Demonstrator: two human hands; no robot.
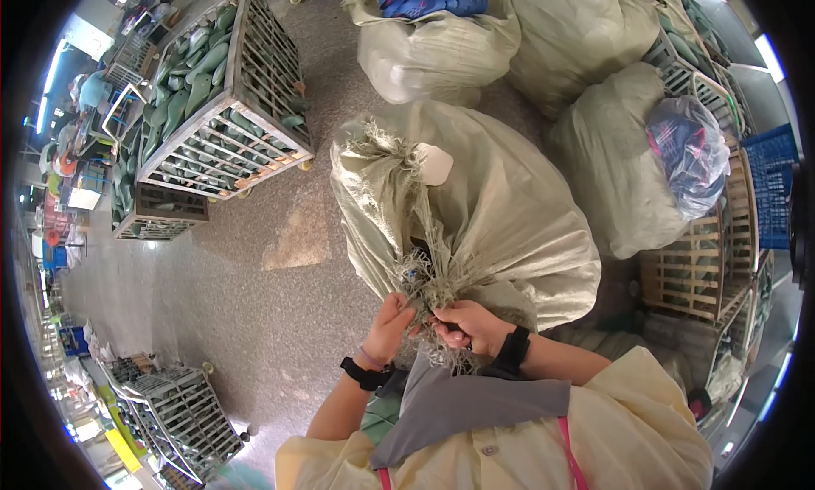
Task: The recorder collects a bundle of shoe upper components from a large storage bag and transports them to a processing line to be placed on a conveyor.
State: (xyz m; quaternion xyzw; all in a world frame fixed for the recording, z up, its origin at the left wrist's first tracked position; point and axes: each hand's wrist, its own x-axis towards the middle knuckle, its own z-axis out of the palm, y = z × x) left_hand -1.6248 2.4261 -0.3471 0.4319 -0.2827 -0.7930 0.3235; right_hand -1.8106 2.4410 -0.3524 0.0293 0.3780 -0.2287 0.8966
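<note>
The frayed neck [424, 282] of the big pale woven sack [501, 227], standing on the floor straight ahead, hides most fingers. The left hand [389, 327] pinches its loose fibres; the right hand [471, 327] is closed round the bunched fabric. A blank beige tag [435, 164] lies on the sack's upper side.

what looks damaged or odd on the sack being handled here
The woven sack has a badly frayed mouth: loose strands hang where the left hand and right hand grip it. Otherwise nothing stands out.
</note>
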